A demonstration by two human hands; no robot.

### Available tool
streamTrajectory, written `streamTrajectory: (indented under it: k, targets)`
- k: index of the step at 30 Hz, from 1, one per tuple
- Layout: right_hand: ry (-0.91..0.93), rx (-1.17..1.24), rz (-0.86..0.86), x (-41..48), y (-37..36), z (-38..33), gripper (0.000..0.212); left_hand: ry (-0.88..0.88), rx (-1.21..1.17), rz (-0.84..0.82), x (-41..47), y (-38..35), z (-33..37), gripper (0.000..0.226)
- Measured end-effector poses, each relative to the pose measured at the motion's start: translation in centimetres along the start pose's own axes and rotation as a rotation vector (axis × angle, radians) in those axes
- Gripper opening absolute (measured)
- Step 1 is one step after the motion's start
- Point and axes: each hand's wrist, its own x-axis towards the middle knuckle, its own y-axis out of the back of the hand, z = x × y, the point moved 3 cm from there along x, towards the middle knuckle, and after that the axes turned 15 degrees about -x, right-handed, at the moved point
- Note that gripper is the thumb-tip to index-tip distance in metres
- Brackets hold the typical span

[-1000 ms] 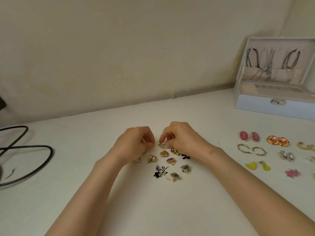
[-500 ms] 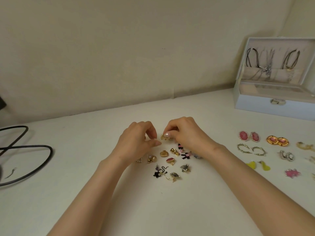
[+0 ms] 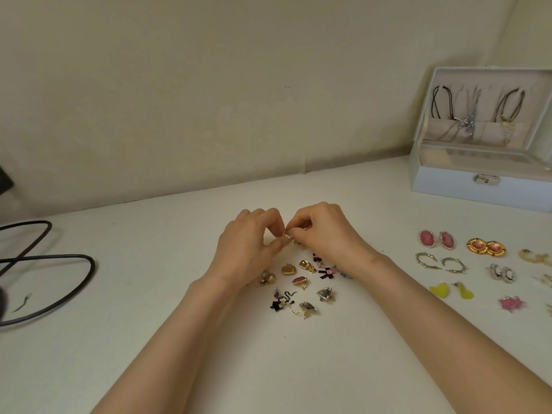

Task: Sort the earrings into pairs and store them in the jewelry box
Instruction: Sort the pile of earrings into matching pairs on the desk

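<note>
Just above a pile of loose earrings (image 3: 301,282) on the white tabletop (image 3: 179,309), the left hand (image 3: 245,249) and right hand (image 3: 328,231) meet. Both pinch one small gold earring (image 3: 288,236). Fingers hide most of it. Pairs of earrings (image 3: 487,248) lie near the open white jewelry box (image 3: 448,186), on the right.

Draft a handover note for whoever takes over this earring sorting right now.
Left hand and right hand: the fingers of both pinch a small gold earring between them, just above the unsorted pile. I cannot tell whether it is one piece or two.
Done: pairs lie in rows to the right of the pile, among them pink ovals, gold rounds, silver hoops and yellow hearts.
Jewelry box: open at the far right. I cannot see into its tray.
Left: pair up the pile, then move every pair into the box.
</note>
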Motion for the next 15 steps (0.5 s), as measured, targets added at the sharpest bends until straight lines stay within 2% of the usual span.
streamTrajectory:
  k: [2, 4, 6, 11, 15]
  targets:
    - [-0.03, -0.008, 0.019, 0.0, 0.1, 0.3, 0.017, -0.006, -0.138, 0.03, 0.1, 0.2, 0.3, 0.008]
    - [-0.028, -0.049, 0.016, -0.1, -0.1, 0.4, 0.017, 0.064, -0.415, 0.096, 0.2, 0.8, 0.3, 0.005]
    - [-0.007, -0.101, -0.002, -0.2, -0.3, 0.2, 0.019, 0.135, -0.591, 0.137, 0.3, 1.3, 0.3, 0.004]
    - [-0.001, -0.084, -0.01, -0.5, 0.0, 0.0, 0.019, 0.231, -0.677, 0.045, 0.0, 1.1, 0.5, 0.003]
    - [-0.02, 0.078, -0.036, -1.1, 0.7, 0.5, 0.025, 0.228, -0.661, 0.015, -0.1, 0.9, 0.9, 0.007]
